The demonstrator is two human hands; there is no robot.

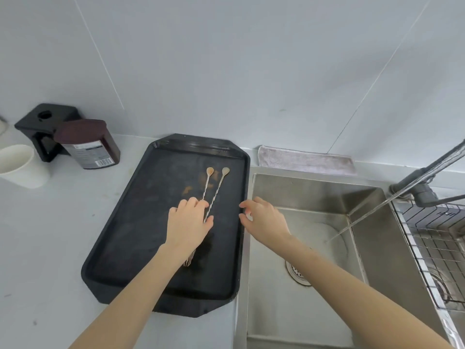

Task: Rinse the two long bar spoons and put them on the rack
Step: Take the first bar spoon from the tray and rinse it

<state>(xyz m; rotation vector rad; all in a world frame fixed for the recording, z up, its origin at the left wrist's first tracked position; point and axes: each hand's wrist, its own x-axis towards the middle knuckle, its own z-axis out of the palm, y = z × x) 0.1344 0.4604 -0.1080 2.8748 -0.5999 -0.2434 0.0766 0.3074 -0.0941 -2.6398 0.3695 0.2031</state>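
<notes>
Two long bar spoons lie side by side on a black tray (141, 222), bowls pointing away from me: the left spoon (208, 178) and the right spoon (218, 187). Both have twisted stems and brown residue. My left hand (188, 222) rests on their middle stems, fingers curled over them; their fork-like ends (188, 260) show under my wrist. My right hand (264, 217) hovers open at the tray's right edge, holding nothing. A wire rack (432, 238) sits at the right of the sink (314, 192).
Water runs from the grey tap (422, 185) into the steel sink, toward the drain (297, 273). A folded cloth (304, 159) lies behind the sink. A dark jar (88, 144), black holder (45, 122) and white cup (17, 165) stand far left.
</notes>
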